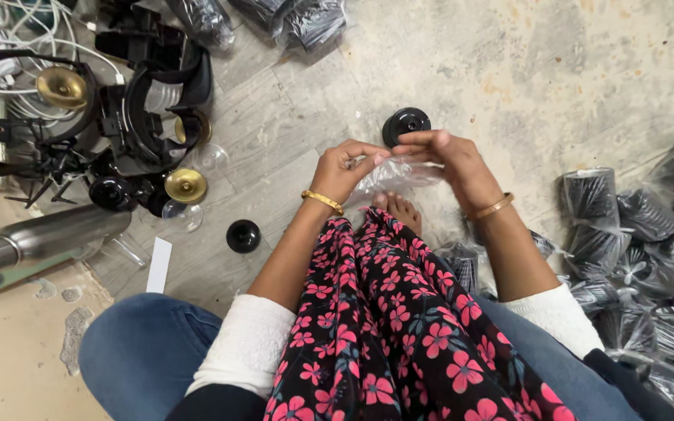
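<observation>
Two hands are meeting at the centre of the view, both pinching one clear plastic bag above a bare foot. At about 9 o'clock of the bag, the left hand is closing thumb and fingertips on the bag's edge; at 3 o'clock, the right hand is gripping the other side with its fingers curled over the top. The bag is hanging stretched between them, off the floor. Each wrist is wearing a gold bangle.

Just past the fingers, at 12 o'clock, a round black part is lying on the floor, near the right fingertips; whether it is touching them I cannot tell. A smaller black cap is lying at 8 o'clock of the hands, well apart from them.

Many bagged black parts are piling up at 3 to 4 o'clock, and more are lying at 12 o'clock at the frame's top. At 9 to 10 o'clock, a tangle of black gear, cables and brass-coloured discs is sitting beside a steel bottle.
</observation>
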